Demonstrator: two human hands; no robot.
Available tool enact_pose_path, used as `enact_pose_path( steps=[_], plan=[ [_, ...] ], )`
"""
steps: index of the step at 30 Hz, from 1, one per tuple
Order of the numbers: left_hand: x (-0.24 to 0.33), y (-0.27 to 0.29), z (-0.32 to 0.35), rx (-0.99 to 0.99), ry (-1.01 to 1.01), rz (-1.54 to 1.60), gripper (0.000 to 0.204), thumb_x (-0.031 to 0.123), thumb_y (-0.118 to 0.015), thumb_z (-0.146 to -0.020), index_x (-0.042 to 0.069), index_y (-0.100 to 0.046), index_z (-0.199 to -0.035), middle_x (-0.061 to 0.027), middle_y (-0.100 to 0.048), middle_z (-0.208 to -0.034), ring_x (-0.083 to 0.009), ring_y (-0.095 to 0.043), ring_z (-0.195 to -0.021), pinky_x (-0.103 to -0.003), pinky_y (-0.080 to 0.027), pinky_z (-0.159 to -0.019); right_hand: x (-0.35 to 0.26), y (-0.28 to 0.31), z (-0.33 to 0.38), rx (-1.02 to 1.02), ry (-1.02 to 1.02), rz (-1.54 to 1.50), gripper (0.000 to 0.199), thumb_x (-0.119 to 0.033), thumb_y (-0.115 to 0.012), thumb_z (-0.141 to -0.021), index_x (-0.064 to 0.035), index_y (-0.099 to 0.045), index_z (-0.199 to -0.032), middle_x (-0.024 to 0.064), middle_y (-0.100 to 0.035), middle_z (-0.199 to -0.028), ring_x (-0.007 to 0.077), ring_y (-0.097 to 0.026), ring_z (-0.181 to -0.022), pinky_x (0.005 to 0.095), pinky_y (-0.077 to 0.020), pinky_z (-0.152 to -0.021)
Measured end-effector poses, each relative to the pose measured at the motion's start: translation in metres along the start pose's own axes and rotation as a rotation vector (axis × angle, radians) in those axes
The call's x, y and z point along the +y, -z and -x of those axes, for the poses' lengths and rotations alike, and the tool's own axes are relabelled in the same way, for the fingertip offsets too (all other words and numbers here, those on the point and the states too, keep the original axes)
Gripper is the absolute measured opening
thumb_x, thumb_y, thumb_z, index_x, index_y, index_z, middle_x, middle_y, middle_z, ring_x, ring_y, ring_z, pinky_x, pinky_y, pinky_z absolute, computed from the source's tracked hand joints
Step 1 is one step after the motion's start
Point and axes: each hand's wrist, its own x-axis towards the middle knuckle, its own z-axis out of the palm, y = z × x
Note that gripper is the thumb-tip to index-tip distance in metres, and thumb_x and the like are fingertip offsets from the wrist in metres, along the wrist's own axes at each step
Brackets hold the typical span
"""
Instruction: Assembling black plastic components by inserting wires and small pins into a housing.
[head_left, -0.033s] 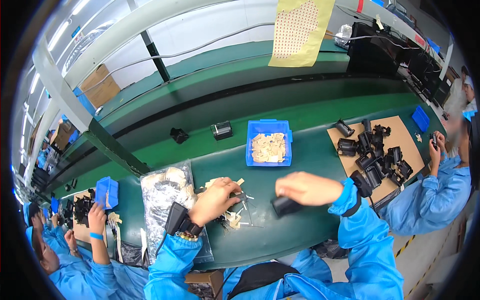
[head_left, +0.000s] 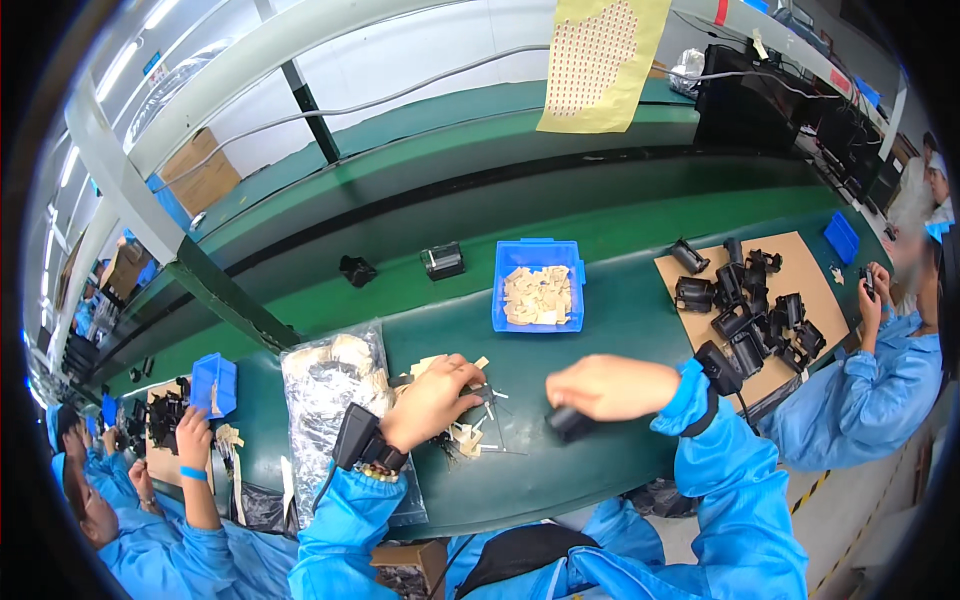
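Observation:
My left hand [head_left: 432,402] rests over a pile of small cream tabs and thin white-tipped leads [head_left: 466,438], its fingers bent and closed. A small dark piece [head_left: 482,394] shows at its fingertips; I cannot make out what it is. Over the green mat [head_left: 540,480], my right hand [head_left: 612,388] is closed and slightly smeared by motion. Beneath its fingers is a black plastic housing [head_left: 571,424], blurred along with the hand and partly covered by it. A clear plastic bag of pale parts [head_left: 335,385] lies left of my left hand.
Ahead stands a blue bin [head_left: 538,246] of cream tabs. Several black housings [head_left: 740,300] lie on a cardboard sheet [head_left: 690,262] at right. Two black pieces sit farther back, including a housing [head_left: 443,261]. Co-workers in blue sit on both sides. A green post [head_left: 230,300] rises at left.
My right hand has shifted slightly to the left and down, and the black housing beneath it has moved a little nearer to me. My left hand stays where it was.

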Motion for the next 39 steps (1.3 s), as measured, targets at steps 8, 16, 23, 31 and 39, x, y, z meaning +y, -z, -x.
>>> enact_pose_path(
  steps=[8, 16, 23, 31, 39],
  plan=[
    [0.006, 0.008, -0.018, -0.122, -0.162, -0.163, 0.021, 0.017, -0.072, -0.078, 0.015, -0.065, -0.098, -0.0039, -0.060, -0.100, -0.0247, -0.055, -0.101, -0.040, -0.039, -0.090, -0.017, -0.031, -0.030, -0.452, -0.020, 0.359, 0.020, -0.017, -0.059, -0.069, 0.0001, -0.069, -0.074, 0.0223, -0.067, -0.076, 0.0404, -0.066, -0.073, 0.0488, -0.0517, -0.064],
    [-0.006, 0.017, -0.032, -0.275, -0.154, -0.116, 0.017, 0.023, -0.074, -0.079, 0.013, -0.062, -0.087, -0.0025, -0.059, -0.088, -0.0230, -0.056, -0.095, -0.038, -0.036, -0.087, -0.004, -0.072, -0.054, -0.076, 0.079, 0.643, 0.019, -0.021, -0.062, -0.070, -0.0033, -0.068, -0.070, 0.0144, -0.068, -0.074, 0.0293, -0.068, -0.071, 0.0397, -0.0494, -0.070],
    [-0.032, 0.046, -0.025, -0.078, 0.085, 0.795, 0.008, 0.011, -0.063, -0.095, 0.006, -0.057, -0.095, 0.0022, -0.058, -0.086, -0.0029, -0.050, -0.080, -0.022, -0.044, -0.070, -0.017, -0.096, -0.058, 0.250, 0.107, 0.935, 0.011, -0.018, -0.062, -0.073, -0.0076, -0.063, -0.077, 0.0046, -0.059, -0.071, 0.0213, -0.059, -0.070, 0.0346, -0.0433, -0.075],
    [0.005, 0.000, -0.042, 0.321, 0.120, 1.598, 0.017, 0.025, -0.057, -0.100, 0.009, -0.051, -0.100, -0.0009, -0.054, -0.089, -0.0108, -0.053, -0.079, -0.027, -0.048, -0.075, -0.018, -0.086, -0.070, 0.560, 0.311, 0.658, 0.011, -0.017, -0.066, -0.077, -0.0081, -0.059, -0.075, 0.0042, -0.056, -0.070, 0.0208, -0.058, -0.067, 0.0340, -0.0450, -0.066],
    [0.017, -0.027, -0.031, 0.358, 0.119, 1.422, 0.008, 0.006, -0.056, -0.098, 0.003, -0.052, -0.105, -0.0108, -0.065, -0.090, -0.0160, -0.062, -0.077, -0.030, -0.052, -0.074, 0.007, -0.035, -0.057, 0.647, 0.021, -0.727, 0.011, -0.013, -0.056, -0.099, -0.0017, -0.056, -0.098, 0.0020, -0.061, -0.080, 0.0083, -0.058, -0.074, 0.0251, -0.0475, -0.065]
  ],
)
